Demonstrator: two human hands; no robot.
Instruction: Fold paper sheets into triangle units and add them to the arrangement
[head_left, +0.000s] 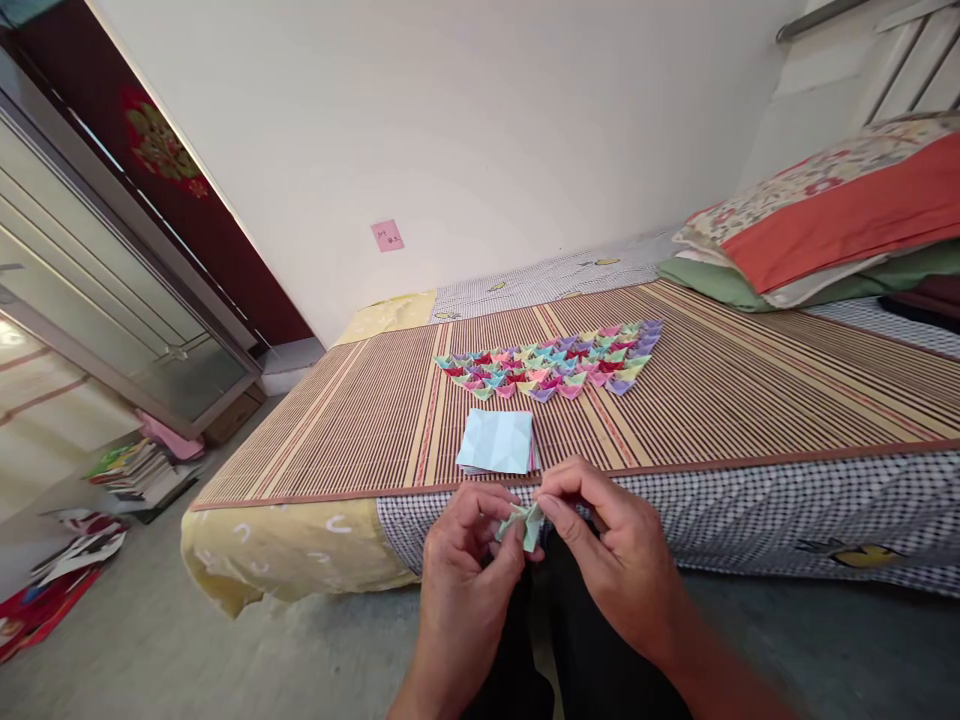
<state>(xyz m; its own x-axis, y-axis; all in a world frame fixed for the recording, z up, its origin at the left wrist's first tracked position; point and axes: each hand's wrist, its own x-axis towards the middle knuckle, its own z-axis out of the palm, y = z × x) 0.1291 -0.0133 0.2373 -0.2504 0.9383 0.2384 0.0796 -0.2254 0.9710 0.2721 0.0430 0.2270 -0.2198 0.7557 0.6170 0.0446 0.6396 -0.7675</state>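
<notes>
Between my hands, just off the bed's front edge, is a small light green origami piece (531, 524) with folded points. My left hand (472, 560) pinches its body between thumb and fingers. My right hand (600, 540) has thumb and forefinger closed on its upper right tip. Beyond them on the mat lies a stack of square paper sheets (496, 441), pale blue on top, with pink edges showing below. Farther back, many folded paper boats or similar pointed shapes (551, 362) in mixed colours stand in close rows.
A striped bamboo mat (360, 420) covers the bed, over checked and yellow cloth. Pillows (832, 220) are piled at the right. A pink note (387, 235) is on the wall. Books (142, 470) are stacked on the floor at left, near a glass-panelled door (150, 270).
</notes>
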